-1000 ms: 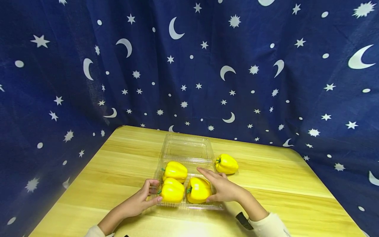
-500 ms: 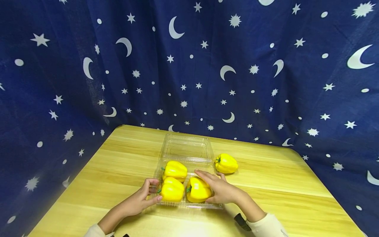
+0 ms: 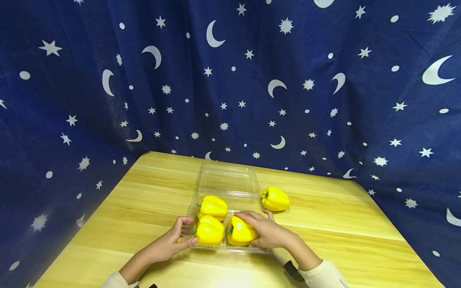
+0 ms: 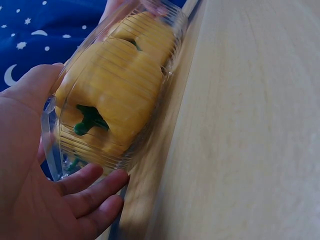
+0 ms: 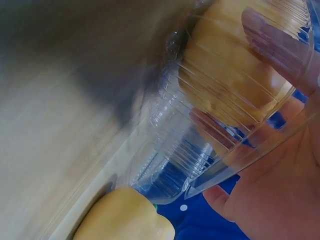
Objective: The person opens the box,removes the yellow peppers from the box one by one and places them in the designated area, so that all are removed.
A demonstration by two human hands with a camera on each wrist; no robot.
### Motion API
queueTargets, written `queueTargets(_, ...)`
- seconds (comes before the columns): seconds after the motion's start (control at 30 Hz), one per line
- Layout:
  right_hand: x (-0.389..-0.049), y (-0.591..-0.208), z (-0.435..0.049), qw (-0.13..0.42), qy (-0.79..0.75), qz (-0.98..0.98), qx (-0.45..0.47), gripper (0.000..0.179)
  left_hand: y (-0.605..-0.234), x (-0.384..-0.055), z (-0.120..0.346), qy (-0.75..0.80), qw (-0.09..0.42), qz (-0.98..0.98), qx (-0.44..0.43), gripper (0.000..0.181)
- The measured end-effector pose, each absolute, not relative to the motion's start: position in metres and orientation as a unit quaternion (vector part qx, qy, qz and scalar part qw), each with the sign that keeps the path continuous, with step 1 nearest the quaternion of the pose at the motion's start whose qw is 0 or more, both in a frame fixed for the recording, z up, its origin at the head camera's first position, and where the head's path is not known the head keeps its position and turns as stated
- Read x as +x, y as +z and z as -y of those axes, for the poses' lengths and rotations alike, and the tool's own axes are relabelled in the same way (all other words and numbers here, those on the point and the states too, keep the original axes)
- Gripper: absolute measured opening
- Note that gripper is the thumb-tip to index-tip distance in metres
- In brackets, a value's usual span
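A clear plastic clamshell container [image 3: 248, 251] lies on the table with its lid [image 3: 227, 179] folded back. Inside it are three yellow bell peppers with green stems: a front-right pepper [image 3: 238, 232], a front-left pepper [image 3: 209, 231] and a back-left pepper [image 3: 213, 207]. My right hand [image 3: 265, 231] grips the front-right pepper, fingers over its top and thumb at its near side; the right wrist view shows fingers against it through the plastic. With thumb and fingers around its left wall, my left hand [image 3: 173, 242] holds the container, close by the front-left pepper [image 4: 112, 95].
Another yellow bell pepper [image 3: 275, 199] lies on the table just right of the container. The light wooden table [image 3: 345, 236] ends at a dark blue curtain [image 3: 245, 88] with moons and stars. A black band [image 3: 293, 271] shows beside the right sleeve.
My right hand has come down and slightly left, its fingers curling from above onto the front-right pepper. The left hand keeps its place at the container, and the peppers have not moved.
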State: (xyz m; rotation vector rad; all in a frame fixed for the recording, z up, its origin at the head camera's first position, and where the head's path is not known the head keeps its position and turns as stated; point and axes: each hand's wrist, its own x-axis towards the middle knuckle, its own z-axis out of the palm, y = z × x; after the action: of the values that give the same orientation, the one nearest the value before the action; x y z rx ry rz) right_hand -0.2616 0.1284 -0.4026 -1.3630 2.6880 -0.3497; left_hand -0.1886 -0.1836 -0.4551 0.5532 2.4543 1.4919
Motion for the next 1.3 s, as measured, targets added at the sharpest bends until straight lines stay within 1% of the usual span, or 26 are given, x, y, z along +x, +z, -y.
queueTargets(0.3, -0.262, -0.403, -0.13, 0.046, -0.129, -0.877, -0.46, 0.09, -0.457, -0.19, 0.183, 0.509, 0.11, -0.832, 0.191, 0.056)
queueTargets(0.53, -0.262, -0.401, -0.13, 0.061, -0.131, -0.88, -0.453, 0.088, -0.456, -0.189, 0.183, 0.509, 0.114, -0.832, 0.19, 0.056)
queueTargets(0.83, -0.266, -0.397, -0.132, 0.061, -0.134, -0.88, -0.451, 0.087, -0.457, -0.19, 0.183, 0.507, 0.109, -0.834, 0.188, 0.055)
queueTargets(1.3, -0.269, -0.381, -0.138, 0.053, -0.14, -0.89, -0.431, 0.086, -0.459, -0.19, 0.185, 0.511, 0.112, -0.832, 0.185, 0.055)
